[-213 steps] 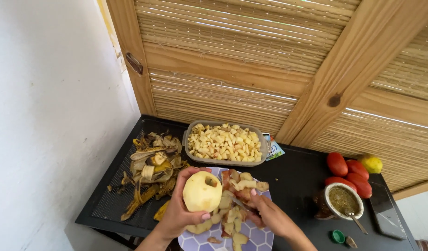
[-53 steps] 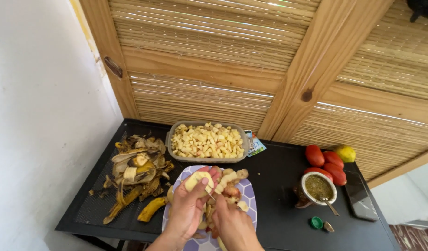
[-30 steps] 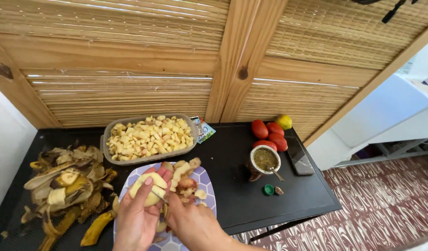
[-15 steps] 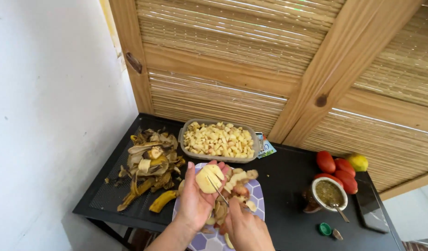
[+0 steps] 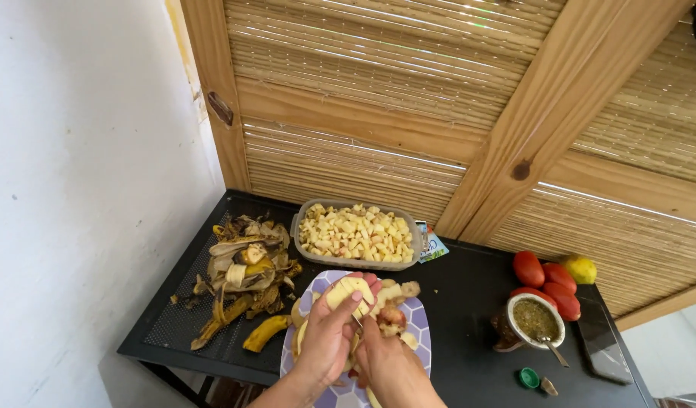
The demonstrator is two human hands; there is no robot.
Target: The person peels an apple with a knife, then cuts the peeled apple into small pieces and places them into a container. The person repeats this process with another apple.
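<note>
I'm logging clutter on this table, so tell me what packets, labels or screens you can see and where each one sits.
Packet: small, flat, blue, green and white, tucked behind the tray's right end.
Phone: dark, flat rectangle, screen off, at the table's right edge, right of the cup.
No other labels visible.

The whole peeled pale-yellow apple of seven seconds back is now a cut piece (image 5: 348, 292) in the left hand (image 5: 327, 341), scored into strips. The right hand (image 5: 389, 361) sits closer now, knuckles against the left, its small knife (image 5: 358, 321) just under the piece.
</note>
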